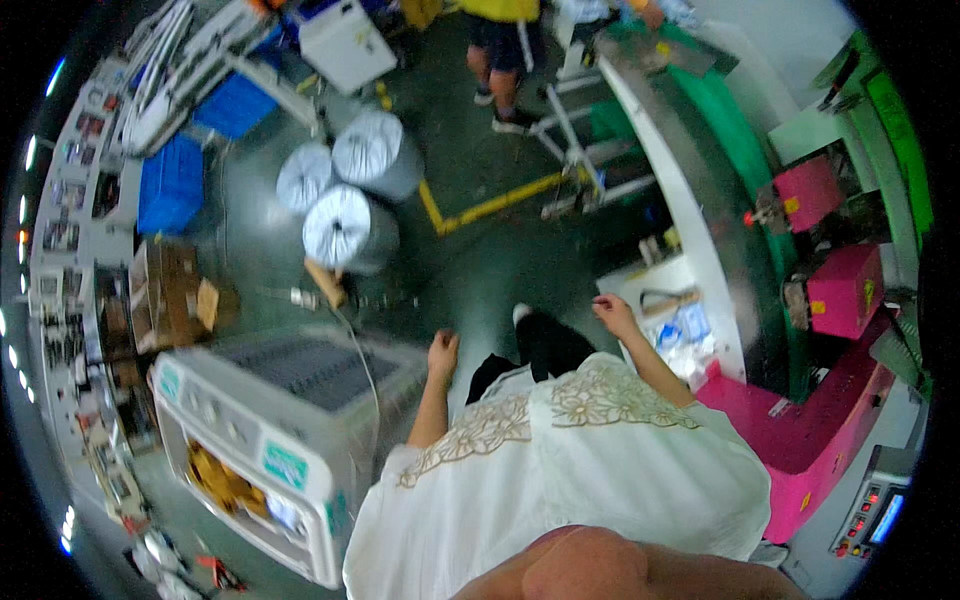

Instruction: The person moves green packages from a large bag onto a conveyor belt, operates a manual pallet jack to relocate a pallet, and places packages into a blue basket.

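Note:
My left hand (443, 352) hangs beside my body with its fingers loosely curled and nothing visible in them. It is nearest to a large grey machine housing (395, 385) with a slotted top, and does not touch it. On the other side, my right hand (614, 314) is held out from my body, fingers partly stretched and holding nothing that I can see. Close to it is a white shelf (655, 285) beside the conveyor, with blue and clear plastic packaging (685, 330) on it.
Several large wrapped rolls (350, 228) stand on the floor ahead, with a cardboard tube (325, 284) by them. A green conveyor belt (705, 150) with pink machine units (845, 290) runs along the right. A person (500, 45) stands far ahead. Blue crates (172, 185) and cardboard boxes (170, 290) are left.

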Demonstrator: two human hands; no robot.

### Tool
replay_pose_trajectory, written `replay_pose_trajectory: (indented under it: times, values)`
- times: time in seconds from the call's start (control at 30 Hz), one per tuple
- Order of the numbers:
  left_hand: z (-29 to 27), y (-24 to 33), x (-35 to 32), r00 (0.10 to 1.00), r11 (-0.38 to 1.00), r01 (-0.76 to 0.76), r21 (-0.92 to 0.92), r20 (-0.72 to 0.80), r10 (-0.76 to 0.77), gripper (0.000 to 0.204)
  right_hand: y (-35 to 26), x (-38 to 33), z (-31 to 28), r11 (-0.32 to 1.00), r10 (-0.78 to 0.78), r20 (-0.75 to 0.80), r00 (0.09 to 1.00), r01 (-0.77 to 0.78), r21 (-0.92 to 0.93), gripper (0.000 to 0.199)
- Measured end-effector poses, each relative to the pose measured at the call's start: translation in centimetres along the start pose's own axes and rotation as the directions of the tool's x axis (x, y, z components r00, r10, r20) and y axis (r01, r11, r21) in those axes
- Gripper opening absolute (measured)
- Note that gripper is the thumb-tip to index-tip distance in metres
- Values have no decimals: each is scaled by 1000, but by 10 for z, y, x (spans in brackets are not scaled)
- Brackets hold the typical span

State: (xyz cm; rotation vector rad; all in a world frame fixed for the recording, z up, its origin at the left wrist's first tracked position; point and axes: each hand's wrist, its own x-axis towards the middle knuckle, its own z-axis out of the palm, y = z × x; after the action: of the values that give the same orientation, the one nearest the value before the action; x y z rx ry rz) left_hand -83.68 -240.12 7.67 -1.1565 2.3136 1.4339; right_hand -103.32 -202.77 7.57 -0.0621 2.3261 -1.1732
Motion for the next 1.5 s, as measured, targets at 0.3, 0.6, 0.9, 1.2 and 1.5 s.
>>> replay_pose_trajectory:
  times: [0.3,0.6,0.9,1.2,1.5]
  values:
    - [-98,7,168,963,973,114,200,220,-158,36,-224,224,-40,998,-59,68,996,60,-9,31]
    - [-215,239,604,977,822,-185,539,195,92,35,-110,327,30,888,457,-247,855,-421,184,26]
    - [-241,584,819,875,894,-444,68,250,415,19,-389,567,35,993,-5,-63,998,12,116,27]
    - [-100,650,714,276,552,-797,247,961,-32,38,-482,630,-53,992,74,-267,961,-43,118,27]
    - [-56,744,717,-106,138,-987,-86,984,-145,36,-489,600,-25,724,673,-734,91,120,679,23]
